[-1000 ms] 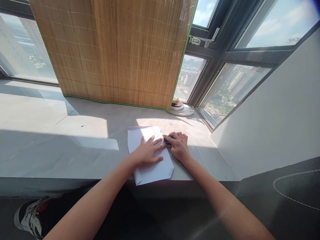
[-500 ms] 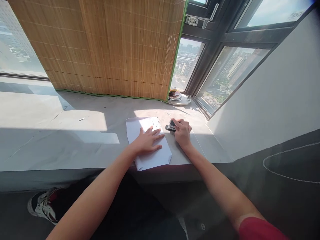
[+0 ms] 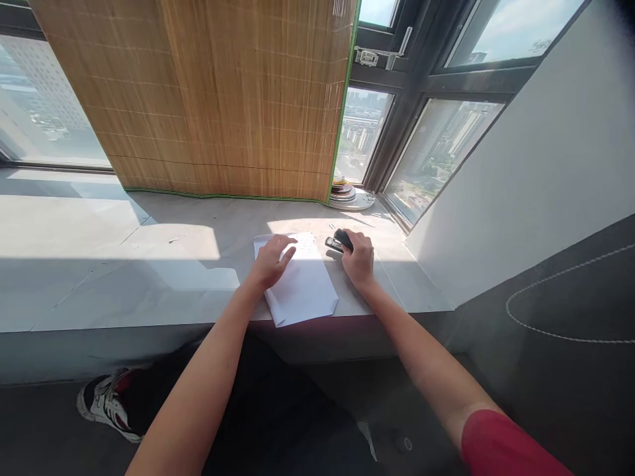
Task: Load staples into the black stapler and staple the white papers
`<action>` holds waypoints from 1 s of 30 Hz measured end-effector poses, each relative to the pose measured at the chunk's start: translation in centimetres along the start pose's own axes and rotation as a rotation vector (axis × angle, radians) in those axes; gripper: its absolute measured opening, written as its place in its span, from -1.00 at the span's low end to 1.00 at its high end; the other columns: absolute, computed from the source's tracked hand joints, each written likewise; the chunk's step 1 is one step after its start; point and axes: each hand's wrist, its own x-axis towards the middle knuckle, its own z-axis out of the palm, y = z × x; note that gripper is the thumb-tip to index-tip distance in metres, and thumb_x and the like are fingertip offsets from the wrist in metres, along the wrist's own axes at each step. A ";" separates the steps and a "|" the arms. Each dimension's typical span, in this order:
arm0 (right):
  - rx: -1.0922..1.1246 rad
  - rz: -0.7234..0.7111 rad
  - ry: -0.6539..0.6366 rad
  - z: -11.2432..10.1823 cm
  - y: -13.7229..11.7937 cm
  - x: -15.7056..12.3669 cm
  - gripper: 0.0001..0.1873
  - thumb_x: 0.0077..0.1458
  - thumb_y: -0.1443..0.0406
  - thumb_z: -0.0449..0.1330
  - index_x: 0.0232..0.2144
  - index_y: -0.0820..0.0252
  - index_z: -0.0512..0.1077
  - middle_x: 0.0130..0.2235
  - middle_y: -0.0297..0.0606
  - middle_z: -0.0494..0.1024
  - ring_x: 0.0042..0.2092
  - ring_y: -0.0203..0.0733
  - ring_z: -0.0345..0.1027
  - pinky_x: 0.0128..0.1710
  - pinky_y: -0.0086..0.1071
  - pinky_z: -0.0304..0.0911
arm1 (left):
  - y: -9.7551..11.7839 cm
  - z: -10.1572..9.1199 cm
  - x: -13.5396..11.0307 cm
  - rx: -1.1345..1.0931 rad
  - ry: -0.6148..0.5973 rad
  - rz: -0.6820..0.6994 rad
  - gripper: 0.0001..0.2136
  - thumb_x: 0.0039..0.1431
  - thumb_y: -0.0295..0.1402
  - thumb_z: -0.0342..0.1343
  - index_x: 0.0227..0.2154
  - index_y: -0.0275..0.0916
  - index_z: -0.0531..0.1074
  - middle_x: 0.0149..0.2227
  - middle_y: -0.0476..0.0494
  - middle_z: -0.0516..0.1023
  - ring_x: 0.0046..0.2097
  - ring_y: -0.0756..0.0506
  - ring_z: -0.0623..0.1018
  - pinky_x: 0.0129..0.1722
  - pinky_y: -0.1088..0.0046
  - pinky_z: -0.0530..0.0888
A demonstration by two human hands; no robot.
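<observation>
A white sheet of paper lies on the pale window ledge, its near corners folded and its lower end reaching the ledge's front edge. My left hand is over the paper's upper left side, thumb and fingers apart; whether it presses on the sheet I cannot tell. Right of the paper, my right hand grips a black stapler by its rear. The stapler's jaws point left toward the paper and stand apart. Small dark marks show near the paper's top edge.
A bamboo blind hangs along the back of the ledge. Stacked plates stand in the corner by the window frame. A white wall closes off the right side. Below the ledge are my legs and a shoe.
My left hand has moved from flat on the paper's middle to its upper left side. My right hand has tilted the stapler, with its jaws apart and pointing left. The view has shifted slightly.
</observation>
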 end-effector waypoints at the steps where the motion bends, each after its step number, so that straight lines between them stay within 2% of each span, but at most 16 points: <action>1: 0.026 -0.024 -0.012 -0.1 -1.0 0.1 -0.51 0.30 0.37 0.15 0.24 0.13 0.51 0.04 0.03 0.59 0.05 0.19 0.39 0.05 -0.03 0.31 | -0.7 -0.6 0.0 -0.035 0.134 -0.051 -0.65 0.55 -0.26 -0.14 0.03 -0.19 0.56 0.10 -0.26 0.61 0.16 -0.21 0.57 0.23 0.16 0.48; 3: 0.095 -0.078 -0.088 0.1 -3.5 -0.1 -0.51 0.28 0.37 0.19 0.24 0.11 0.50 0.04 -0.02 0.61 0.03 0.14 0.44 0.03 -0.09 0.34 | -1.9 -1.5 -0.1 -0.068 0.348 -0.160 -0.70 0.50 -0.34 -0.13 -0.19 -0.21 0.53 -0.10 -0.24 0.62 -0.01 -0.18 0.59 0.09 0.24 0.50; 5: 0.156 -0.126 -0.198 1.2 -6.3 -0.6 -0.53 0.22 0.38 0.23 0.17 0.07 0.54 -0.01 -0.10 0.64 -0.01 0.08 0.47 -0.01 -0.15 0.35 | -2.7 -2.1 -0.3 -0.075 0.475 -0.242 -0.73 0.47 -0.38 -0.11 -0.30 -0.19 0.46 -0.19 -0.20 0.60 -0.10 -0.16 0.56 0.03 0.28 0.48; 8: 0.164 -0.163 -0.307 3.3 -9.5 -1.4 -0.58 0.15 0.42 0.25 0.06 0.03 0.58 -0.07 -0.16 0.65 -0.05 0.03 0.47 -0.07 -0.22 0.34 | -3.0 -2.4 -0.6 -0.069 0.531 -0.295 -0.76 0.44 -0.39 -0.09 -0.37 -0.16 0.38 -0.25 -0.17 0.56 -0.14 -0.15 0.53 -0.02 0.32 0.45; 11: 0.116 -0.162 -0.326 4.3 -10.5 -1.8 -0.62 0.14 0.43 0.25 0.00 0.06 0.60 -0.10 -0.17 0.64 -0.09 -0.01 0.45 -0.13 -0.26 0.31 | -2.5 -2.1 -1.0 -0.048 0.491 -0.277 -0.76 0.43 -0.40 -0.07 -0.40 -0.15 0.35 -0.29 -0.16 0.52 -0.15 -0.16 0.51 -0.03 0.32 0.42; 14: 0.085 -0.147 -0.315 3.3 -8.7 -1.8 -0.66 0.16 0.41 0.25 -0.03 0.05 0.61 -0.15 -0.19 0.61 -0.14 -0.05 0.43 -0.18 -0.29 0.28 | -2.0 -1.6 -1.2 -0.052 0.439 -0.236 -0.75 0.42 -0.41 -0.07 -0.42 -0.15 0.36 -0.29 -0.17 0.51 -0.17 -0.16 0.48 -0.06 0.32 0.41; 19: 0.068 -0.056 -0.228 0.0 -1.6 -1.1 -0.63 0.15 0.35 0.27 0.01 0.06 0.63 -0.17 -0.19 0.59 -0.14 -0.03 0.44 -0.15 -0.26 0.32 | -2.1 -1.1 -1.3 -0.087 0.430 -0.236 -0.73 0.44 -0.41 -0.07 -0.43 -0.16 0.37 -0.31 -0.14 0.46 -0.26 -0.14 0.43 -0.16 0.32 0.38; 22: 0.098 -0.009 -0.189 -1.0 2.0 -0.4 -0.55 0.13 0.27 0.29 0.09 0.10 0.62 -0.15 -0.16 0.60 -0.12 0.01 0.47 -0.09 -0.19 0.37 | -2.5 -0.8 -1.3 -0.111 0.450 -0.227 -0.73 0.44 -0.41 -0.06 -0.42 -0.17 0.39 -0.30 -0.13 0.45 -0.28 -0.13 0.41 -0.19 0.33 0.36; 25: 0.165 -0.021 -0.210 -1.0 3.5 0.1 -0.49 0.12 0.19 0.31 0.12 0.13 0.63 -0.11 -0.13 0.63 -0.11 0.03 0.49 -0.05 -0.14 0.41 | -2.7 -0.7 -1.3 -0.118 0.461 -0.218 -0.73 0.44 -0.42 -0.05 -0.42 -0.17 0.40 -0.31 -0.13 0.43 -0.30 -0.12 0.40 -0.21 0.33 0.35; 30: 0.246 -0.018 -0.261 -0.6 4.1 0.7 -0.41 0.05 0.06 0.40 0.12 0.14 0.66 -0.06 -0.08 0.69 -0.07 0.07 0.54 -0.01 -0.09 0.44 | -2.5 -0.6 -1.4 -0.110 0.461 -0.209 -0.73 0.43 -0.44 -0.03 -0.44 -0.17 0.38 -0.31 -0.12 0.43 -0.31 -0.11 0.40 -0.20 0.33 0.36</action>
